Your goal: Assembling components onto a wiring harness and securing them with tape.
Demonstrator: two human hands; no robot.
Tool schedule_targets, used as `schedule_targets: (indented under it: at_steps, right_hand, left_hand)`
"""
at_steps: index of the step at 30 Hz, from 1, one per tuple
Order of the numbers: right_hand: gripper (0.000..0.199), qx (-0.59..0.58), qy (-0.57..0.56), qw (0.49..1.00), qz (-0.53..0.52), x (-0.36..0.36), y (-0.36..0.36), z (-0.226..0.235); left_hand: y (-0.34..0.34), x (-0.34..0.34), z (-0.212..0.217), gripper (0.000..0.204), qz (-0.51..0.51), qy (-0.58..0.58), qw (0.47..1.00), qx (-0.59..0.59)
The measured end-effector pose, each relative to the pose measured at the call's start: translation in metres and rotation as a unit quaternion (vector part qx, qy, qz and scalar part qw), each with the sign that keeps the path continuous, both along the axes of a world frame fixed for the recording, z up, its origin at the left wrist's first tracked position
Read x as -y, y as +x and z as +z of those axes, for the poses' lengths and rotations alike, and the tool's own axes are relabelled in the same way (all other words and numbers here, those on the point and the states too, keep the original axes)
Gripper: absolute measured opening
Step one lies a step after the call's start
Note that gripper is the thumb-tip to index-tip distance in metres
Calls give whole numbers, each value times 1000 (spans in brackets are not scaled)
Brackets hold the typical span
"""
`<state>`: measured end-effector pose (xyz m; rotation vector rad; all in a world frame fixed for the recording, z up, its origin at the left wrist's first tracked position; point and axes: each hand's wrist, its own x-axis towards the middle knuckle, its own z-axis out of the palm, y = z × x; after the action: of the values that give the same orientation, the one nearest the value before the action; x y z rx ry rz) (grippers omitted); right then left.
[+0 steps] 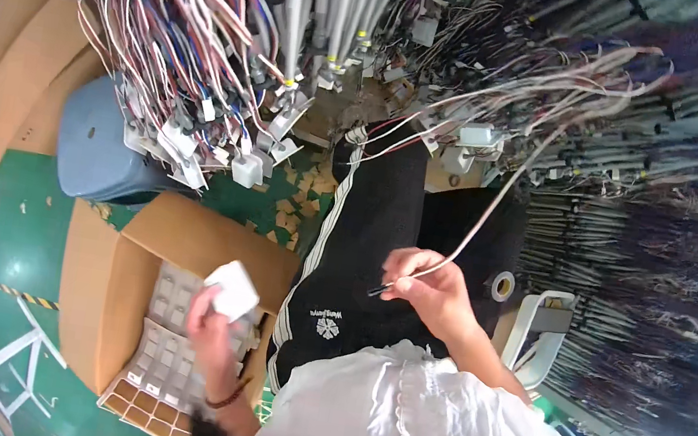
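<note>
My left hand (pixel 211 322) holds a small white square box-shaped part (pixel 232 290) above an open cardboard box; the hand is slightly blurred. Inside that box lie grey divided trays (pixel 171 358) with several pale parts in their cells. Over my lap, my right hand (pixel 429 287) pinches the end of a pale cable (pixel 492 206) with a short black tip (pixel 379 290) poking out past the fingers. From there the cable runs up to a bundle of loose wires (pixel 570 89) at the upper right.
The open cardboard box (pixel 92 296) stands on the green floor at my left. Behind it is a blue-grey plastic stool (pixel 101 142). Thick wire bundles with white connectors (pixel 187 142) hang ahead. Racks of cables (pixel 580 255) line the right, near a tape roll (pixel 502 286).
</note>
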<state>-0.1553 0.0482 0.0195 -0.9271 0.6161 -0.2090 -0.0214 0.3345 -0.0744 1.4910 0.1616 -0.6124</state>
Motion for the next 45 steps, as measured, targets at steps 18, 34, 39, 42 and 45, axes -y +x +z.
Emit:
schedule_targets:
  at_steps: [18, 34, 39, 42, 45]
  right_hand:
    - [10, 11, 3, 999, -30, 34, -84, -27]
    - [10, 25, -38, 976, -212, 76, -88, -5]
    - [11, 53, -106, 978, -169, 77, -94, 6]
    - [13, 74, -161, 975, -132, 76, -100, 6]
    - [13, 69, -132, 976, -157, 75, -103, 10]
  left_hand:
    - [-58, 220, 33, 26, -457, -135, 878, 44]
    - [-42, 256, 62, 18, -434, -111, 831, 330]
    - [-55, 256, 61, 14, -505, -217, 819, 164]
    - [-69, 255, 71, 19, -463, -160, 859, 150]
    - [-71, 257, 79, 33, -496, -152, 834, 188]
